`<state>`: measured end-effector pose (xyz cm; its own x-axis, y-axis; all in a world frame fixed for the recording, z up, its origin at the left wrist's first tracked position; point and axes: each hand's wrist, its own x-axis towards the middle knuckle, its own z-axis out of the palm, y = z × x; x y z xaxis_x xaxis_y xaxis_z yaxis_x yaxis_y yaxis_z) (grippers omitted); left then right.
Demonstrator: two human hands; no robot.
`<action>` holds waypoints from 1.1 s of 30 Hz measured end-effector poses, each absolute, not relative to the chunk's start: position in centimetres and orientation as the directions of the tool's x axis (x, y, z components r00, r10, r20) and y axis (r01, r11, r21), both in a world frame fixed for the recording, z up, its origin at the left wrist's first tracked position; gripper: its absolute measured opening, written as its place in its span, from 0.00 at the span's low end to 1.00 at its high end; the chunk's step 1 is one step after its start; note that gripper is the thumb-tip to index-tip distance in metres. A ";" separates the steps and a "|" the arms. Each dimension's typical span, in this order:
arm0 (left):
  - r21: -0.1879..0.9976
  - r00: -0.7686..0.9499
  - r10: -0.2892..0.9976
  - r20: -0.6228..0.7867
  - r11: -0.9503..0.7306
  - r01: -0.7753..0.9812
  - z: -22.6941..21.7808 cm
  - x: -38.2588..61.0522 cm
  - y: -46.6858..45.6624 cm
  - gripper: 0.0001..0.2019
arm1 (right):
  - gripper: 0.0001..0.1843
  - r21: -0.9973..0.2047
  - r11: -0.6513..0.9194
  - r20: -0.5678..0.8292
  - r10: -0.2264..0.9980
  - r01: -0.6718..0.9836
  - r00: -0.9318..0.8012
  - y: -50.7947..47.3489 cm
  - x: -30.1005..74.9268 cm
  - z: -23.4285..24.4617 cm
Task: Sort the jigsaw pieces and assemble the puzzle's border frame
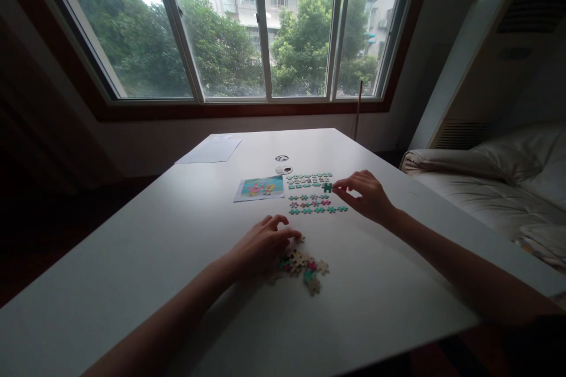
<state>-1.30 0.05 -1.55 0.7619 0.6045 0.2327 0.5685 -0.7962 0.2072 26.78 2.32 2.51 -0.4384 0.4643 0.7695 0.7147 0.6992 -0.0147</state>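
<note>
My right hand (365,195) pinches a green puzzle piece (328,187) between thumb and fingertips, over the right part of the laid-out rows. Those rows of puzzle pieces (306,211), mostly green with some pink, lie face up on the white table (177,259). Nearer to me, my left hand (267,241) is palm down with its fingers apart and bent. Its lowest digit reaches a single pale puzzle piece (301,239); whether that tip presses on it is unclear. Just below is a loose pile of puzzle pieces (298,260), partly hidden by the left hand.
A colourful picture sheet (260,188) lies left of the rows. Behind it are two round table fittings (283,170), and paper (210,149) lies at the far left. A sofa (481,177) and a tall white appliance (477,65) stand at right, windows (230,41) ahead.
</note>
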 end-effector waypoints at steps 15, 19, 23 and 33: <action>0.137 0.704 0.654 0.277 -0.752 0.644 -1.1 -2.2 0.4 0.06 | 0.11 -0.165 0.637 0.441 0.730 0.753 -0.522 4.0 29.8 3.3; 0.127 0.693 0.660 0.290 -0.744 0.655 -1.1 -2.5 0.4 0.08 | 0.14 -0.309 0.523 0.161 0.852 0.794 -0.498 5.1 32.0 3.2; 0.141 0.700 0.653 0.289 -0.753 0.643 -1.0 -2.8 0.4 0.08 | 0.17 -0.390 0.438 -0.034 0.872 0.810 -0.489 6.0 33.4 2.7; 0.165 0.720 0.638 0.274 -0.769 0.618 -0.7 -3.2 0.4 0.07 | 0.20 -0.440 0.392 -0.131 0.862 0.808 -0.489 6.1 33.5 2.1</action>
<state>-3.16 0.45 -0.69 0.7199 0.6378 0.2736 0.6183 -0.7685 0.1648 33.45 6.12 2.09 -0.4892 0.8623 -0.1309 0.8082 0.3918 -0.4397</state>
